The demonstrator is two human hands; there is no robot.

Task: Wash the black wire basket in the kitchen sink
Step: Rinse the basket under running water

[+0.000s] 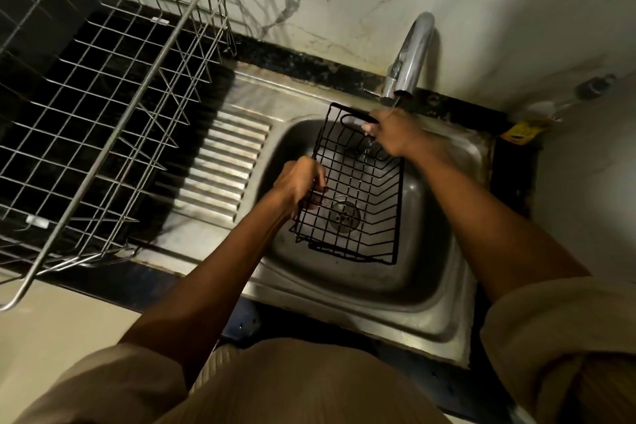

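Both hands clamp the black wire basket (pixel 347 196) over the sink (pixel 444 296). Left hand (pixel 299 188) grips its side, right hand (pixel 389 132) its far rim (under the faucet (pixel 411 55)).

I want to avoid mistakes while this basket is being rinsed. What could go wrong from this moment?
1. The black wire basket is held over the sink only at its edges by the left hand and right hand; wet wire could slip and drop onto the drain.
2. Water from the tap lands on the right hand and far corner, so it may splash, and the near part may stay unrinsed.
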